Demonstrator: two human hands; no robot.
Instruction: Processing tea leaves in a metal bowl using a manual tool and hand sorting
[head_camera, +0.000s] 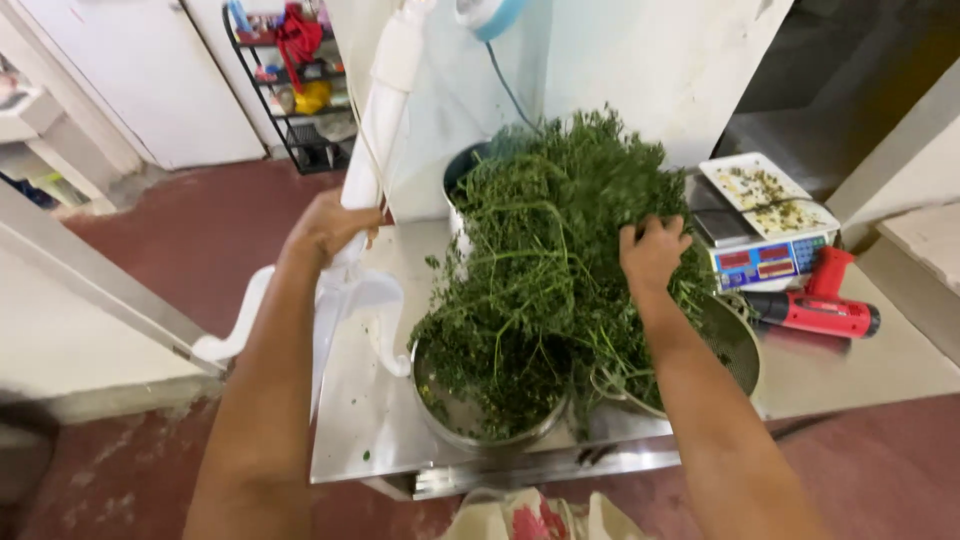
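Note:
A big heap of green leafy herb stalks (545, 250) is piled over a round steel bowl (470, 415) and a steel sieve (735, 345) on a steel table (370, 400). My right hand (652, 250) is closed on a bunch of the stalks at the heap's right side. My left hand (330, 225) grips a white plastic bag (375, 130) that stands tall at the table's left edge, its lower part (345, 300) hanging over the side.
A digital scale (765, 215) with crumbs on its pan sits at the right, with a red power tool (815, 305) in front of it. A blue-rimmed bucket (465, 165) is behind the herbs. A shelf rack (300, 80) stands far left on the red floor.

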